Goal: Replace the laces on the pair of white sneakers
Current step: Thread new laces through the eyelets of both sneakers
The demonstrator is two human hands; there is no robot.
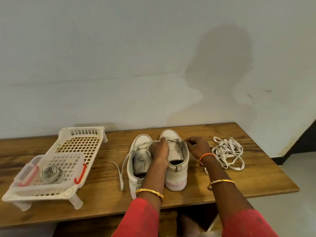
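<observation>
— Where do the sneakers stand, and which one are you on?

— Both sit mid-table, heels toward you, toes at twelve o'clock. Your left hand (159, 151) lies over the gap between them, fingers closed on a lace near the eyelets of the right sneaker (176, 161). Your right hand (196, 146) is at that shoe's three o'clock side, fingertips pinched narrow, seemingly on the same lace's other end; I can't tell for certain.

— And the left sneaker (139, 161)?

— Its lace (122, 168) trails loose off toward seven o'clock.

— The other laces?

— A loose pile (227, 153) lies at three o'clock, just beside your right wrist, so that hand is nearer. A coiled lace (51, 171) sits in the tray (80, 134) at nine o'clock.
</observation>
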